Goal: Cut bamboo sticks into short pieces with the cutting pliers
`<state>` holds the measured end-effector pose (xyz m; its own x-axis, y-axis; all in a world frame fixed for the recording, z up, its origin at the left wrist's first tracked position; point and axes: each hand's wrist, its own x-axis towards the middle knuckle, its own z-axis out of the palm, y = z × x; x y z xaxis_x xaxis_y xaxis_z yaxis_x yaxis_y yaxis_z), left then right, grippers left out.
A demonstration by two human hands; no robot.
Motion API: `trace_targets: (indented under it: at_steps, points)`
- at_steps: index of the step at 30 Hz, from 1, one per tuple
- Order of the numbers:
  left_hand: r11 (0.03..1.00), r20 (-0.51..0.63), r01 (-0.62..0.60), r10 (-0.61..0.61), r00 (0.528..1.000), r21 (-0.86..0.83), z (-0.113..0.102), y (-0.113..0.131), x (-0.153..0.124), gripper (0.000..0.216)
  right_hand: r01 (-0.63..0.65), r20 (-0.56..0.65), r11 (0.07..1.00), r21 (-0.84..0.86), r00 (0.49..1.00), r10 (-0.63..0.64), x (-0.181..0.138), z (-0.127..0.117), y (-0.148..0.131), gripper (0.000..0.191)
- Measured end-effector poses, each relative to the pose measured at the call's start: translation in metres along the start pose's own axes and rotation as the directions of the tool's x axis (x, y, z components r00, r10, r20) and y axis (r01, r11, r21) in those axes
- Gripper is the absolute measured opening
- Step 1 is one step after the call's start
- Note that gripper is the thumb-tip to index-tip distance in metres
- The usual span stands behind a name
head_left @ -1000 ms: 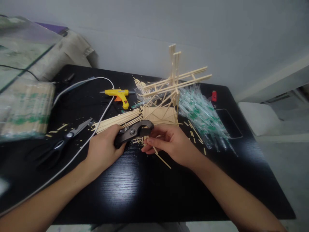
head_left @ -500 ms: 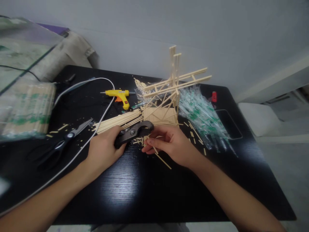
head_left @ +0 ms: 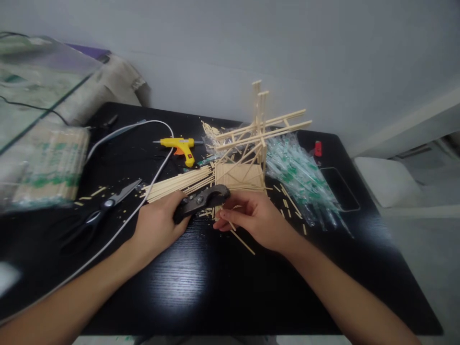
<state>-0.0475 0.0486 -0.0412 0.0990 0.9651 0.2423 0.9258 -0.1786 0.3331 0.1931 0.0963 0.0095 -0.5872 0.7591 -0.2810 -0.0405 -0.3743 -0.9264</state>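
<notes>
Near the middle of the frame, the left hand (head_left: 158, 229) is closed around the handle of a black cutter (head_left: 201, 201), whose head points right toward the right hand (head_left: 258, 218). The right hand's fingertips are pinched on a thin wooden stick (head_left: 244, 243) that slants down-right onto the black table (head_left: 201, 292). Just above the hands are a bundle of sticks (head_left: 176, 182) and a glued stick frame (head_left: 259, 139), with a yellow glue gun (head_left: 180, 145) behind them, scissors (head_left: 104, 211) to the left and clear wrappers (head_left: 302, 175) to the right.
</notes>
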Motion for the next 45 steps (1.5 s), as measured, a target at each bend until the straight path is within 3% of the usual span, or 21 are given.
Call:
trace_targets:
  at_steps: [5, 17, 21, 24, 27, 31, 35, 41, 43, 45]
  points:
    - [1.0, -0.013, -0.024, 0.024, 1.0, 0.001, -0.001, 0.001, 0.001, 0.028, 0.015, 0.004, 1.0, -0.017, 1.0, -0.015, 0.0, 0.0, 0.0, 0.019]
    - [0.998, 0.086, 0.067, -0.066, 0.994, -0.004, -0.002, 0.004, 0.004, 0.024, 0.013, -0.006, 0.998, -0.063, 1.0, -0.013, -0.001, 0.0, 0.0, 0.022]
    - [0.992, 0.057, 0.076, -0.071, 0.996, -0.097, 0.0, 0.002, 0.003, 0.026, 0.055, -0.017, 0.971, -0.233, 0.998, -0.061, -0.003, -0.006, -0.006, 0.013]
    - [0.958, 0.038, 0.12, -0.114, 0.993, -0.262, 0.0, 0.003, 0.004, 0.018, 0.118, -0.088, 0.821, -0.559, 0.976, -0.201, -0.004, -0.018, -0.014, 0.013]
    - [0.905, 0.027, 0.168, -0.172, 0.985, -0.392, 0.0, 0.006, 0.006, 0.025, 0.114, -0.095, 0.553, -0.825, 0.937, -0.335, -0.003, -0.032, -0.019, 0.017]
    - [0.859, 0.014, 0.171, -0.188, 0.982, -0.482, 0.002, 0.008, 0.008, 0.027, 0.063, -0.034, 0.295, -0.954, 0.949, -0.313, 0.004, -0.038, -0.013, 0.015]
    - [0.861, 0.032, 0.158, -0.163, 0.986, -0.484, 0.004, 0.009, 0.008, 0.03, 0.043, 0.003, 0.149, -0.988, 0.964, -0.264, 0.01, -0.035, -0.002, 0.009]
    - [0.877, 0.051, 0.136, -0.127, 0.991, -0.461, 0.001, 0.011, 0.009, 0.029, 0.031, 0.035, -0.019, -0.999, 0.939, -0.341, 0.013, -0.035, 0.003, 0.017]
    - [0.88, 0.058, 0.139, -0.127, 0.99, -0.454, 0.001, 0.012, 0.009, 0.03, 0.035, 0.046, -0.038, -0.999, 0.934, -0.356, 0.011, -0.032, -0.001, 0.018]
    - [0.88, 0.063, 0.146, -0.131, 0.989, -0.452, 0.0, 0.012, 0.009, 0.03, 0.034, 0.029, 0.009, -0.999, 0.946, -0.324, 0.006, -0.027, -0.007, 0.015]
